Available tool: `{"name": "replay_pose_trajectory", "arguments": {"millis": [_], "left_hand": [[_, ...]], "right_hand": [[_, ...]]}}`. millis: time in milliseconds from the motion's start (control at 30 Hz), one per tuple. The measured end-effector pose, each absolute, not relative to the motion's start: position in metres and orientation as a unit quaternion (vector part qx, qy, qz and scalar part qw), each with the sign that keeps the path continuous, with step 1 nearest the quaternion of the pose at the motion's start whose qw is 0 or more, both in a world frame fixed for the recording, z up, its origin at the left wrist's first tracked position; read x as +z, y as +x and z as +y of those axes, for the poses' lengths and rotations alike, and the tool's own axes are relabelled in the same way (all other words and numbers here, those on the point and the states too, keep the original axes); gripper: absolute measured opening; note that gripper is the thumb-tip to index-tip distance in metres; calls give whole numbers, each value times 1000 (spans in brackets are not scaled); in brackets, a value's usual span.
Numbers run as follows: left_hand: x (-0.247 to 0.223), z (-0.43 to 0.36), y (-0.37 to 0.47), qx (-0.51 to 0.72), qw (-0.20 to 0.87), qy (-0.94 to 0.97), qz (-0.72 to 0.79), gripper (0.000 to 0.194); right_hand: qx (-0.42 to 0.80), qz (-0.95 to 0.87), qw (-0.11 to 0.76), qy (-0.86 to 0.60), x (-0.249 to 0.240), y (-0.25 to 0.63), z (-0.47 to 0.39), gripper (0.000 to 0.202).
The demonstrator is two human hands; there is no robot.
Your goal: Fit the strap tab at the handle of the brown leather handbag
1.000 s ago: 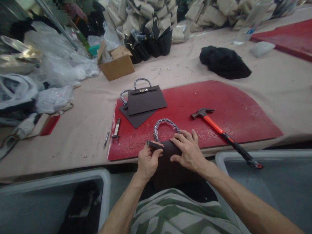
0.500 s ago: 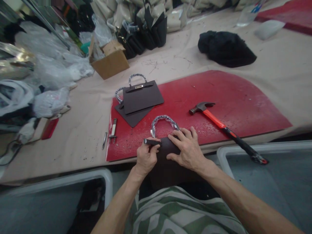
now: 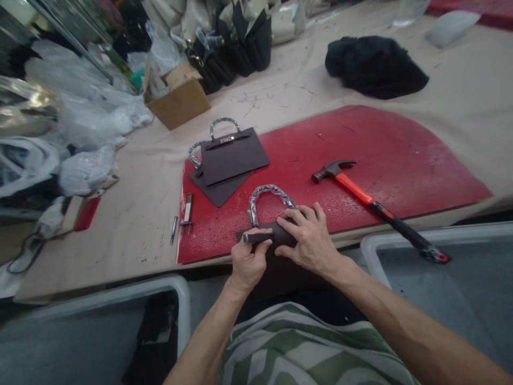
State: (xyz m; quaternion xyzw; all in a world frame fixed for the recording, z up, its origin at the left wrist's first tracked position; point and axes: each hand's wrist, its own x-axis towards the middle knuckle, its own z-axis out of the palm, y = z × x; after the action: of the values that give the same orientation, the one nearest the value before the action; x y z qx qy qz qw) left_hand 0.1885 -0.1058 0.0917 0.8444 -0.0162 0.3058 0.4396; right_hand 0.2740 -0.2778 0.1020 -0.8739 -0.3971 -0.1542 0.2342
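Note:
A dark brown panel (image 3: 284,232) with a plastic-wrapped handle (image 3: 267,189) lies at the near edge of the red board (image 3: 385,144). My left hand (image 3: 249,262) is closed around a short dark tool (image 3: 256,236), its tip over the panel. Fingers spread, my right hand (image 3: 308,238) presses on the panel's right part, below the handle's right end. Beyond my left hand, a similar brown panel (image 3: 234,158) with a wrapped handle and metal clasp overlaps another one. A claw hammer (image 3: 356,191) with an orange and black handle rests to the right.
Two small metal tools (image 3: 187,211) (image 3: 173,230) lie at the board's left edge. A cardboard box (image 3: 179,103), black bags (image 3: 232,53) and a black cloth (image 3: 374,67) stand farther back. Grey bins (image 3: 182,299) (image 3: 372,256) flank my body below the table.
My left hand and its tool have shifted slightly right over the panel. The panel's near part now bends down over the board's edge, showing less of its surface.

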Motion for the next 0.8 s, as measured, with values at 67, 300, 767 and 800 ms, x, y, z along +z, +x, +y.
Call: {"name": "replay_pose_trajectory", "arguments": {"millis": [67, 300, 767, 800], "left_hand": [[91, -106, 189, 313, 432, 846, -19, 15], [89, -105, 190, 350, 386, 851, -60, 14], [94, -114, 203, 374, 289, 874, -113, 13], [93, -114, 203, 372, 290, 874, -116, 13]], "right_hand": [[-155, -396, 236, -874, 102, 274, -278, 71], [-155, -394, 238, -874, 102, 274, -277, 73], [-144, -402, 268, -864, 103, 271, -280, 62], [-146, -408, 283, -855, 103, 271, -282, 58]]}}
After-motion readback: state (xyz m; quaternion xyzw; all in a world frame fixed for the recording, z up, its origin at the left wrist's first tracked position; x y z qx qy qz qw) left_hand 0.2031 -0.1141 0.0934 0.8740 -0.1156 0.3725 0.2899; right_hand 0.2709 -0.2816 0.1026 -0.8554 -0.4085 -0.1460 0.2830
